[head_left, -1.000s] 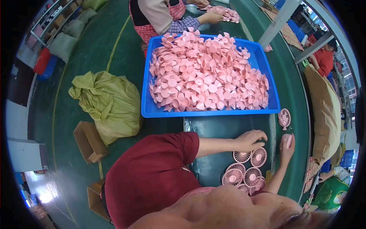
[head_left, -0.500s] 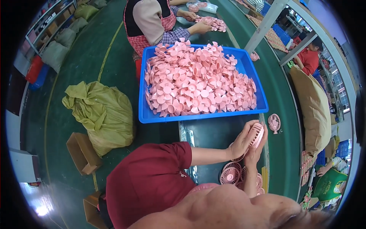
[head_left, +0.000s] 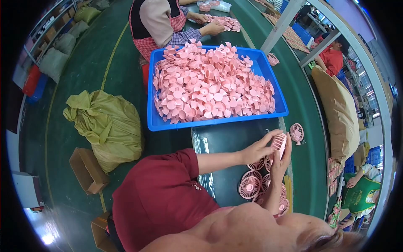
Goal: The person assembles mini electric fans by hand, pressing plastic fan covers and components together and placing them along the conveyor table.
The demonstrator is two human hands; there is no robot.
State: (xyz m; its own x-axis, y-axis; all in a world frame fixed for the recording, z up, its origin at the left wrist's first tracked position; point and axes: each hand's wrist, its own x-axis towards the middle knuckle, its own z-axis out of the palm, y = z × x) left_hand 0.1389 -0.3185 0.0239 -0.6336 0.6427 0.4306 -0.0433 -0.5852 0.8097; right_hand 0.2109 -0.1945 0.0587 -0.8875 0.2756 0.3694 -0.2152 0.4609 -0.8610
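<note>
Between my two hands is a pink slatted fan housing (head_left: 279, 143), tilted on edge above the bench. My left hand (head_left: 261, 150) has its fingers closed on the housing's left side, thumb and forefinger at the rim. On the other side my right hand (head_left: 282, 161) wraps round it from below and right. Several round pink fan grilles (head_left: 250, 187) lie on the dark bench by my right forearm, some overlapping. Beyond my hands stands a blue tray (head_left: 218, 122) heaped with pink fan blades (head_left: 210, 84). Another pink fan housing (head_left: 296, 133) rests on the green belt, right of my hands.
A green conveyor belt (head_left: 308, 176) runs along the right. Across the tray, a co-worker's hands (head_left: 213, 27) hold pink parts. A yellow-green sack (head_left: 111, 126) and an open carton (head_left: 88, 170) stand on the left floor. A tan sack (head_left: 336, 117) lies beyond the belt.
My hands have turned the fan housing, so its slatted side shows differently. My left hand has drawn slightly back along its rim. The whole view has shifted a little.
</note>
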